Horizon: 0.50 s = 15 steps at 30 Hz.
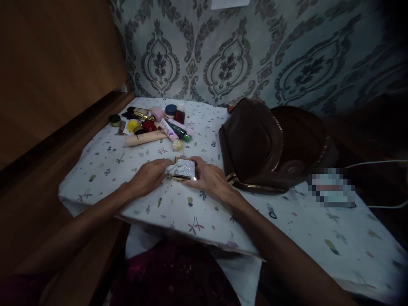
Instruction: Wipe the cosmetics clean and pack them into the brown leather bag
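White printed cloth (pixel 204 131) lies beneath a glittery case (pixel 186 168), near patterned wallpaper (pixel 191 51).

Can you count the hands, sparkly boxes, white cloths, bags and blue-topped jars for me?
Hands: 2 (left hand, right hand)
Sparkly box: 1
White cloth: 1
Brown bag: 1
Blue-topped jar: 1
Total: 6

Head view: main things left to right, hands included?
Brown wooden panel → small round jar with a dark lid → left hand → crumpled whitish cloth or tissue → rectangular silver-glitter case → right hand → dark brown leather-look bag.
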Each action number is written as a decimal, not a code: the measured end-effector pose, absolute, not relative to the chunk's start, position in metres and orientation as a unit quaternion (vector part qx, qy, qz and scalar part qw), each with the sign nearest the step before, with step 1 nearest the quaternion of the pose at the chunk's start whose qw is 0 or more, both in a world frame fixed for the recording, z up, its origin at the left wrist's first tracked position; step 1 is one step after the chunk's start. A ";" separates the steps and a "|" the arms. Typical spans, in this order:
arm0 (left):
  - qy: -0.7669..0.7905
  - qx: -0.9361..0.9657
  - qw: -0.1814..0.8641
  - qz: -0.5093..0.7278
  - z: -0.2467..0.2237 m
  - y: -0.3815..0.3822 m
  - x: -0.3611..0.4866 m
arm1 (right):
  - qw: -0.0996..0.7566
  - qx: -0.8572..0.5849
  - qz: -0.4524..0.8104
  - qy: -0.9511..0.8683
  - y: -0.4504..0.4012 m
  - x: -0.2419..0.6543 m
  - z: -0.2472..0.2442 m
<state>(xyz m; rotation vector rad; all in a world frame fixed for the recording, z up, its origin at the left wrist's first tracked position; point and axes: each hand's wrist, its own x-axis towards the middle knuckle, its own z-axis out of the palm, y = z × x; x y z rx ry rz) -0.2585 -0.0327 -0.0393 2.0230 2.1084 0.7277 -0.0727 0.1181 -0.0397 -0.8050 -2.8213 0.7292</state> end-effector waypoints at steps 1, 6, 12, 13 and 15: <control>0.715 0.654 0.065 0.240 -0.037 -0.030 -0.259 | 0.063 -0.266 0.243 -0.931 0.118 -0.072 -0.040; 0.754 0.598 0.084 0.257 -0.035 -0.011 -0.261 | 0.078 -0.270 0.250 -0.927 0.117 -0.072 -0.041; 0.741 0.619 0.113 0.234 -0.032 0.000 -0.260 | 0.091 -0.280 0.243 -0.924 0.115 -0.072 -0.042; 0.736 0.622 0.125 0.237 -0.031 -0.001 -0.260 | 0.094 -0.285 0.241 -0.923 0.115 -0.071 -0.043; 0.728 0.624 0.144 0.243 -0.028 -0.004 -0.258 | 0.101 -0.294 0.244 -0.919 0.116 -0.071 -0.044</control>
